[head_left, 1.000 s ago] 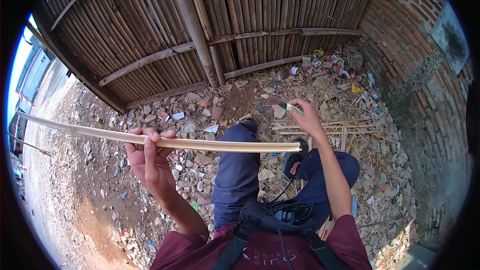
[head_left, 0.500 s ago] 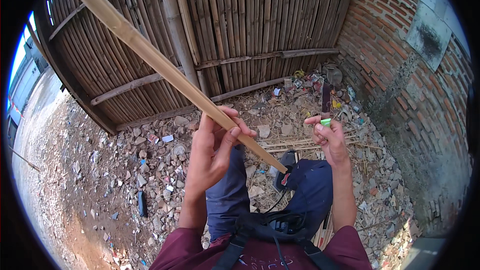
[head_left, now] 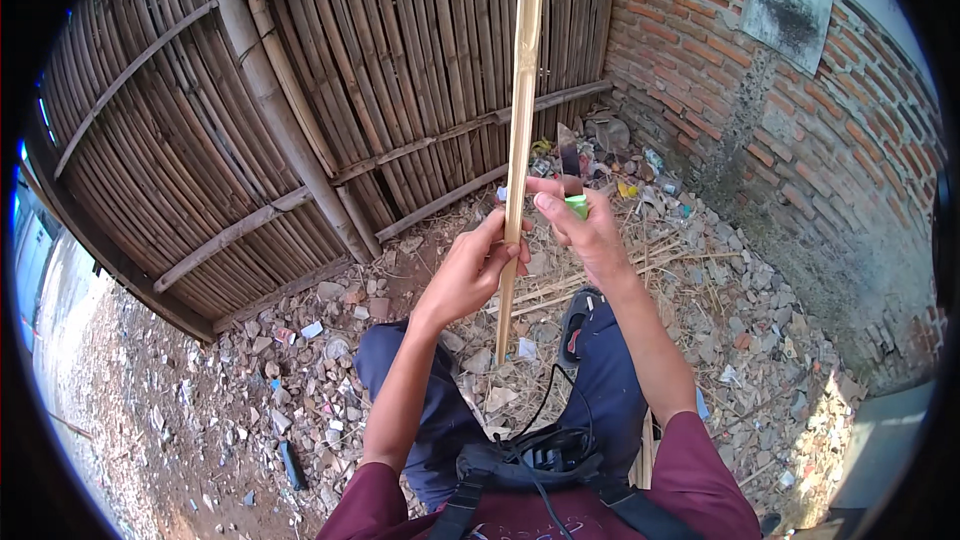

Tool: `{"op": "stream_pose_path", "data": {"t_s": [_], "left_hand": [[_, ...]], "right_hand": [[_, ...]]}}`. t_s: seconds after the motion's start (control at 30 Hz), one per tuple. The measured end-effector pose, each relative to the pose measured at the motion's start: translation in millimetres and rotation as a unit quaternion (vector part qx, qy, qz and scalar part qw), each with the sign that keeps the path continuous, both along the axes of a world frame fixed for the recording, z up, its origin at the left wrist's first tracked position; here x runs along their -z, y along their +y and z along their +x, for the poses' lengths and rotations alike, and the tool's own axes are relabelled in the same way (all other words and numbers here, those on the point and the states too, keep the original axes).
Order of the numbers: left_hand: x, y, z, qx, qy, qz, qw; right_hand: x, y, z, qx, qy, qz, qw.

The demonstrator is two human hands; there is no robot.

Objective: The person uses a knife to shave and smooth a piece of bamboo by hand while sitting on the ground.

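Observation:
A long split bamboo strip stands nearly upright in front of me, its top beyond the upper edge of the picture and its lower tip hanging between my knees. My left hand pinches it low down between thumb and fingers. In my right hand is a knife with a bright green handle, its dark blade pointing up and away. The fist is closed round the handle, and the index finger reaches toward the strip, at or very near its right side. The blade stands to the right of the strip.
More bamboo strips lie on the rubble beyond my feet. A bamboo slat fence rises ahead and left, meeting a brick wall at the right. Litter gathers in their corner. A black pouch with cables sits at my waist.
The strip has swung from a slant toward the upper left to nearly upright. My right hand and the knife have moved left, close to the strip. The view has turned right.

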State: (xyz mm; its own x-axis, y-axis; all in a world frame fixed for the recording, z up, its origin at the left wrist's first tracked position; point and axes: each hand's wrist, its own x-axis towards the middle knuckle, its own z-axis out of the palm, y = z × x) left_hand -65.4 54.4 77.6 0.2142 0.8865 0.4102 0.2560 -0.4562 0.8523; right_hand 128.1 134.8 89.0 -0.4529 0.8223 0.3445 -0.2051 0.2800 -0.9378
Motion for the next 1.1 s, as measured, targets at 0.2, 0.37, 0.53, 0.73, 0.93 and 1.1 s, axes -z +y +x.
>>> {"op": "stream_pose_path", "data": {"t_s": [0.2, 0.37, 0.53, 0.73, 0.93, 1.1], "left_hand": [[27.9, 46.0, 4.3, 0.057, -0.059, -0.073, 0.994], [67.3, 73.2, -7.8, -0.014, -0.031, -0.082, 0.996], [95.6, 78.5, -27.3, -0.021, 0.018, -0.153, 0.988], [136.0, 88.0, -13.7, -0.090, 0.025, -0.128, 0.987], [158.0, 101.1, -9.0, -0.141, 0.007, -0.122, 0.982], [152.5, 99.2, -6.8, -0.052, -0.159, -0.262, 0.950]], "right_hand": [[17.1, 47.6, -9.0, 0.158, 0.011, 0.127, 0.979], [20.6, 93.9, -9.4, 0.289, -0.016, 0.191, 0.938], [49.5, 147.8, -0.9, 0.327, -0.062, 0.134, 0.933], [94.5, 192.0, 13.2, 0.362, -0.113, 0.182, 0.907], [121.2, 182.8, 8.7, 0.239, -0.254, 0.172, 0.921], [133.8, 159.1, -8.6, 0.158, -0.396, 0.172, 0.888]]}}
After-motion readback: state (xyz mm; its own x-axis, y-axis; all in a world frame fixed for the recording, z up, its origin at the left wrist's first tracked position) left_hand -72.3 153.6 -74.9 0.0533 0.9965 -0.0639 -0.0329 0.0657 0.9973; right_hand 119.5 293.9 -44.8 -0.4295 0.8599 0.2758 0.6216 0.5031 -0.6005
